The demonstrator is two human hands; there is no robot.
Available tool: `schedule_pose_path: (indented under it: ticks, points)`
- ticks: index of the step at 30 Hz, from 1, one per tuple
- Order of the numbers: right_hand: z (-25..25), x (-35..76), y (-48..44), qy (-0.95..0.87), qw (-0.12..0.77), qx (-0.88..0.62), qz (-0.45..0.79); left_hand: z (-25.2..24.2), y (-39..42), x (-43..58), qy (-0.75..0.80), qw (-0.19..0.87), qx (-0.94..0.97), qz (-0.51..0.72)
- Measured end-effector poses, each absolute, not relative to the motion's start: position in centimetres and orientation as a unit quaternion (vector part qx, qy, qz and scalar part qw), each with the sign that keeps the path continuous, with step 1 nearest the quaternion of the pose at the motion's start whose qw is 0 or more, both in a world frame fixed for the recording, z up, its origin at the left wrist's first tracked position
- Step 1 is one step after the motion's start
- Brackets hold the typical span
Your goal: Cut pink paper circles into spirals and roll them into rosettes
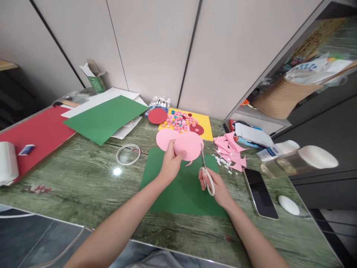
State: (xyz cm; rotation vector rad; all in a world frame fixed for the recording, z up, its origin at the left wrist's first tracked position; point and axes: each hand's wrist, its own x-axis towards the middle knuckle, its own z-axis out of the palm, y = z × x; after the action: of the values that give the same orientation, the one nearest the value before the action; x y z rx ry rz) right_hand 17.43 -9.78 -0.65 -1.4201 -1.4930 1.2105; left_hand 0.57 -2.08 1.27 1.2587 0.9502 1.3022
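My left hand (171, 162) pinches a round pink paper disc (189, 146) by its lower left edge, thumb on top. In my right hand (214, 183) is a pair of scissors (206, 172) with white handles, its blades at the disc's right edge. A thin pink strip curls below the disc near the blades. Behind my left fingers lies another pink paper disc (165, 138). Both hands are above a dark green sheet (178, 197) on the table.
Pink scraps (230, 149) and white bits lie to the right, near a phone (260, 192) and a clear lidded cup (284, 163). Small pink balls (181, 121) cover a yellow sheet (205, 124) behind. A tape roll (128, 154) and green paper (107, 117) are on the left.
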Motion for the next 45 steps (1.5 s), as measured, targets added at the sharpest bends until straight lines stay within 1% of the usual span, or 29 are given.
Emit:
schedule_pose_path:
  ticks: [13, 23, 45]
  points:
    - [-0.59, 17.35, -9.84, -0.586, 0.359, -0.550, 0.475, 1.53, -2.15, 0.50, 0.400, 0.517, 0.527, 0.543]
    - [-0.35, 17.25, -9.92, -0.609, 0.364, -0.543, 0.449, 1.85, -2.38, 0.45, 0.391, 0.524, 0.538, 0.531]
    - [-0.58, 17.05, -9.90, -0.590, 0.355, -0.554, 0.469, 2.03, -2.42, 0.37, 0.429, 0.486, 0.533, 0.544]
